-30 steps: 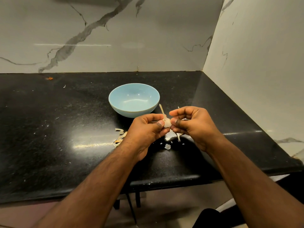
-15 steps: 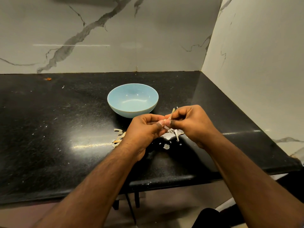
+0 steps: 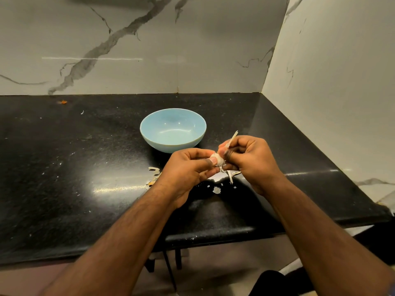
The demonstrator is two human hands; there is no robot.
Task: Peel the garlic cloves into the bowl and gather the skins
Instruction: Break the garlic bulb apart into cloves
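Note:
A light blue bowl (image 3: 173,130) stands on the black counter, and nothing shows inside it. Just in front of it, my left hand (image 3: 188,169) pinches a pale garlic clove (image 3: 218,160) between thumb and fingers. My right hand (image 3: 250,159) meets it from the right and pinches a thin strip of skin (image 3: 232,138) that sticks up past the fingers. Loose skins (image 3: 154,176) lie on the counter left of my left hand, and more flakes (image 3: 217,190) lie under both hands.
The black stone counter (image 3: 74,167) runs left, with small white specks scattered over it. Marble walls close the back and the right side. An orange scrap (image 3: 63,101) lies at the far left back. The counter's front edge is just below my wrists.
My right hand has pulled the skin strip up and a little to the right of the clove. My left hand kept hold of the clove, almost in place.

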